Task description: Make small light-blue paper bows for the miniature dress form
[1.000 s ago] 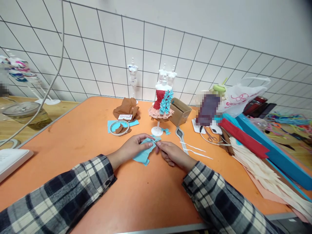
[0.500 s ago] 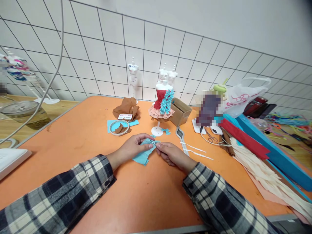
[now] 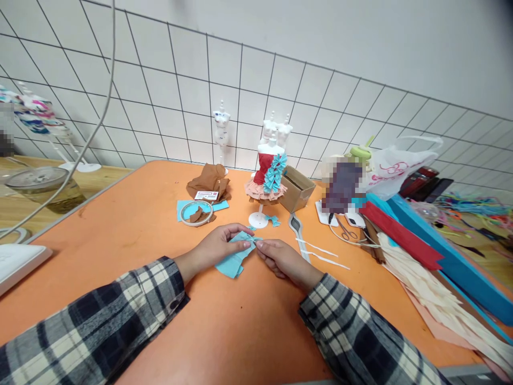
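A piece of light blue crepe paper [image 3: 233, 262] is pinched in my left hand [image 3: 216, 247], its loose end hanging toward the tabletop. My right hand [image 3: 282, 256] is closed at the paper's right edge, its thumb and finger on a thin silvery thing too small to name. Just beyond my hands stands a small white dress form [image 3: 272, 149] on a round base. It wears a red bodice [image 3: 262, 167], a blue ruffle [image 3: 275, 174] down one side and a pink frilled skirt [image 3: 262, 191]. Blue scraps [image 3: 274, 220] lie by its base.
Brown crepe paper [image 3: 206, 180] and a tape roll [image 3: 196, 213] lie left of the dress form. To its right are a cardboard box [image 3: 297, 190], a grey tool [image 3: 295, 224], white strips [image 3: 323, 258], scissors [image 3: 347, 231] and several crepe paper rolls [image 3: 404, 235].
The view has tilted up slightly. My left hand has shifted its hold a little, and the blue paper hangs at a slightly different angle. My right hand stays at its edge.
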`<state>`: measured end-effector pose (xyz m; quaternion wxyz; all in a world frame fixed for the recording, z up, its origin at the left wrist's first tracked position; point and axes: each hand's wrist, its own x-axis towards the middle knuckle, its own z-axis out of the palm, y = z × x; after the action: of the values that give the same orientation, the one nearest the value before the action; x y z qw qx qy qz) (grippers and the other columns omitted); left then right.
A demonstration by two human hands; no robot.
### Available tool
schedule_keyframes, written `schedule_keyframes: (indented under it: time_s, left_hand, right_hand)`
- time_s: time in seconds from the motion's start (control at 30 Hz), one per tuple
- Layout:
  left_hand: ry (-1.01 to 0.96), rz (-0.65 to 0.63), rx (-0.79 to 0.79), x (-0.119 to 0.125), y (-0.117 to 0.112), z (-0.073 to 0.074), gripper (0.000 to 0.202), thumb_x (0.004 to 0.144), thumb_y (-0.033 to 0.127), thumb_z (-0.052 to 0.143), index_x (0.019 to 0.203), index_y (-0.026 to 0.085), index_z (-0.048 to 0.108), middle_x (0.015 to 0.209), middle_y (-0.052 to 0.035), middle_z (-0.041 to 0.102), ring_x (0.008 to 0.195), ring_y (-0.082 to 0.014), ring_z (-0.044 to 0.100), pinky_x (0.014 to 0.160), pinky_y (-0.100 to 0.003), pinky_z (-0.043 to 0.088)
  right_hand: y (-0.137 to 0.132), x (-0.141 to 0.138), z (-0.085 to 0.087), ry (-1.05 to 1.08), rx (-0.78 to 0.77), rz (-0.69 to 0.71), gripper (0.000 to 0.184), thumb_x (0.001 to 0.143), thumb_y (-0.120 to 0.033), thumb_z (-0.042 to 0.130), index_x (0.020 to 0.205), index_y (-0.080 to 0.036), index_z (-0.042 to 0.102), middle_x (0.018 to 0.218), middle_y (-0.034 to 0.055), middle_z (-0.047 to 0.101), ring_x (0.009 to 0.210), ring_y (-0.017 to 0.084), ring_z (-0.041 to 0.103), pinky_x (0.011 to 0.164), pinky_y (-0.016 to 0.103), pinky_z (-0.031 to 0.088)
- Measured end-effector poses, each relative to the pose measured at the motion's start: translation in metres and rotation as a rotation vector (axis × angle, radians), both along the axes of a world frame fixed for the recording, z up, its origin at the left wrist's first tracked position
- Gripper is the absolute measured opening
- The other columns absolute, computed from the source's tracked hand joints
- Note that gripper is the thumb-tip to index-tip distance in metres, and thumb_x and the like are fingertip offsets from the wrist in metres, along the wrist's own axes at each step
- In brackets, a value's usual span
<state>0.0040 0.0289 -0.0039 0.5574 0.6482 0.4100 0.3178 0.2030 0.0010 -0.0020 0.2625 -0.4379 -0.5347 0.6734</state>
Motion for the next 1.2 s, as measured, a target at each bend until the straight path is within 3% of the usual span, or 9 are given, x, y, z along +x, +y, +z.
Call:
schedule_keyframes:
  time_s: [0.13,0.4,0.6,0.8,1.0,1.2]
  left_hand:
    - [0.009,0.002,-0.008,0.0012,0.0003,-0.0010,0.044,0.070,0.045,0.073,0.101,0.015,0.062,0.095,-0.0049,0.068,0.083,-0.0184,0.061,0.069,-0.027,0.046]
    - [-0.017,-0.003,-0.036,0.0015,0.0001,-0.0015,0.044,0.070,0.045,0.073,0.100,0.015,0.062,0.084,-0.0019,0.067,0.071,-0.0145,0.059,0.060,-0.024,0.043]
    - [-0.073,-0.111,-0.054,0.0013,-0.0010,-0.0051,0.069,0.069,0.036,0.077,0.129,0.017,0.049,0.093,-0.0046,0.069,0.084,-0.0192,0.064,0.070,-0.028,0.049]
    - [-0.117,-0.126,-0.036,0.0009,-0.0025,-0.0055,0.059,0.075,0.038,0.073,0.125,0.016,0.052,0.099,-0.0070,0.069,0.091,-0.0204,0.065,0.075,-0.029,0.050]
    - [-0.117,-0.123,-0.109,0.0014,-0.0018,-0.0049,0.070,0.076,0.040,0.071,0.135,0.014,0.043,0.077,-0.0008,0.065,0.065,-0.0144,0.061,0.056,-0.023,0.046]
    - [-0.089,-0.108,-0.106,0.0024,-0.0046,-0.0003,0.072,0.075,0.036,0.072,0.137,0.014,0.043,0.067,0.0049,0.060,0.057,-0.0099,0.055,0.052,-0.019,0.041]
  right_hand:
    - [-0.0004,0.0002,-0.0016,0.019,0.002,0.004,0.041,0.088,-0.058,0.047,0.072,-0.021,0.044,0.044,-0.0117,0.024,0.036,0.006,0.012,0.029,0.017,0.012]
    - [-0.0020,0.0000,0.0016,0.010,-0.003,-0.002,0.039,0.087,-0.058,0.048,0.074,-0.021,0.045,0.044,-0.0121,0.025,0.035,0.006,0.012,0.028,0.017,0.012]
    - [-0.0038,-0.0013,0.0024,-0.033,0.018,-0.019,0.040,0.086,-0.058,0.049,0.073,-0.021,0.046,0.044,-0.0117,0.026,0.035,0.006,0.014,0.029,0.018,0.012]
    - [-0.0033,-0.0019,0.0019,-0.013,0.026,-0.002,0.040,0.085,-0.057,0.052,0.071,-0.021,0.044,0.044,-0.0114,0.026,0.035,0.005,0.014,0.031,0.019,0.010]
    - [-0.0020,-0.0025,-0.0002,-0.024,0.057,-0.031,0.038,0.088,-0.055,0.048,0.074,-0.019,0.049,0.042,-0.0112,0.028,0.034,0.005,0.017,0.033,0.020,0.012]
    - [-0.0021,-0.0027,-0.0002,-0.054,0.079,-0.016,0.037,0.091,-0.051,0.045,0.073,-0.019,0.048,0.041,-0.0110,0.029,0.033,0.005,0.017,0.033,0.021,0.012]
